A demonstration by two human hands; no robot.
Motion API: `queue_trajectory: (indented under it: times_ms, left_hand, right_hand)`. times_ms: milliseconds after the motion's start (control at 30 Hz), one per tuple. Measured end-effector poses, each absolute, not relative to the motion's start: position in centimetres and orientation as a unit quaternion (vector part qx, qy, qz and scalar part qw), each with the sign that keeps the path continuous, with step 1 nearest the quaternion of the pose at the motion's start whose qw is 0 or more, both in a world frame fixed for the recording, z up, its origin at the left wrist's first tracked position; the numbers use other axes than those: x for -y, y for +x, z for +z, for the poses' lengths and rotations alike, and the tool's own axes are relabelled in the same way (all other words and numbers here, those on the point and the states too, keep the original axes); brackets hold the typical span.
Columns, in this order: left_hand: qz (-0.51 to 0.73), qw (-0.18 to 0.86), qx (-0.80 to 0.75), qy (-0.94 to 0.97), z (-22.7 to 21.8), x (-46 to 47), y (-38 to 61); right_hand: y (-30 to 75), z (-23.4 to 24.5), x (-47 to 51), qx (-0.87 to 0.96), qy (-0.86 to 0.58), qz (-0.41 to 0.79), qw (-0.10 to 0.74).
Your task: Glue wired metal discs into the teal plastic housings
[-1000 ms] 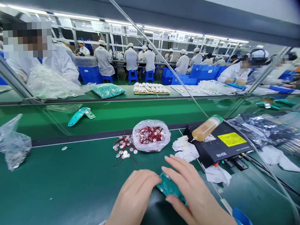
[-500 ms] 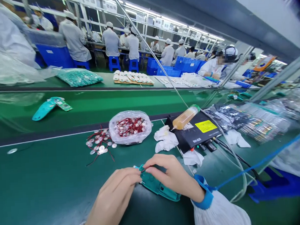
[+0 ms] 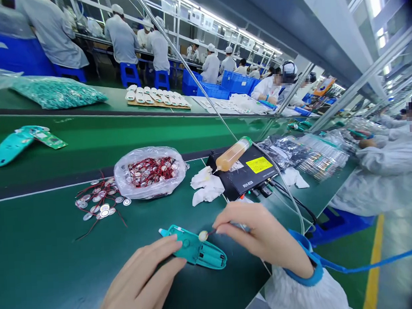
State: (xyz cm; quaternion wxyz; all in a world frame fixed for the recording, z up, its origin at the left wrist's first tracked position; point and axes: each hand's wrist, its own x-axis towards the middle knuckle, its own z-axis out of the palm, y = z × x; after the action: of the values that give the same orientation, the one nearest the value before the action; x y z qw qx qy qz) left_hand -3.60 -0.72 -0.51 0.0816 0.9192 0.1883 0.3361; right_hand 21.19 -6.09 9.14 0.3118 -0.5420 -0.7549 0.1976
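Observation:
A teal plastic housing half (image 3: 210,253) lies on the green bench, hollow side up, with a compartment at its right end. My left hand (image 3: 146,275) is at its left part, fingers straddling that end and holding it against the bench. Pinched between the thumb and index finger of my right hand (image 3: 252,230) is the thin wire of a piezo disc (image 3: 203,236). This disc hangs over the upper edge of the housing; whether it touches is hard to tell.
Loose wired discs (image 3: 104,211) lie left of a plastic bag of discs (image 3: 149,193). A black box (image 3: 243,182) bears an amber syringe (image 3: 233,154), with tissues (image 3: 207,186) beside it. An open teal device (image 3: 12,147) rests on the back ledge. Co-workers sit beyond and at right.
My right hand has moved right, away from my left, drawing the wired disc out into view. My left fingers have spread on the housing. The camera view has turned right.

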Motion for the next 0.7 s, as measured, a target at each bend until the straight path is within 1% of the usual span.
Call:
queue_trajectory:
  times_ms: [100,167,267,400,467,567,700]
  left_hand:
    - [0.341,0.048,-0.236,0.908,-0.4,0.0,-2.8]
    - [0.325,0.058,-0.28,0.901,-0.6,-0.4,-2.4]
    - [0.293,0.105,-0.316,0.896,-1.5,-0.5,-2.3]
    - [0.272,0.156,-0.307,0.899,-2.1,-0.4,-2.4]
    - [0.262,0.175,-0.299,0.901,-1.7,-0.3,-2.4]
    - [0.231,0.208,-0.303,0.901,-0.8,-0.1,-2.4]
    - [0.194,0.256,-0.308,0.896,0.1,0.3,-2.3]
  right_hand:
    - [22.9,9.5,6.8,0.701,-0.601,0.126,0.363]
    - [23.5,9.3,7.5,0.676,-0.635,0.092,0.363]
    - [23.3,8.3,8.7,0.672,-0.647,0.116,0.343]
    - [21.2,5.6,9.7,0.68,-0.627,0.193,0.327]
    - [20.0,4.2,9.8,0.678,-0.632,0.2,0.317]
    - [18.6,2.8,9.7,0.675,-0.643,0.167,0.32]
    - [17.8,2.4,9.3,0.716,-0.611,0.099,0.323]
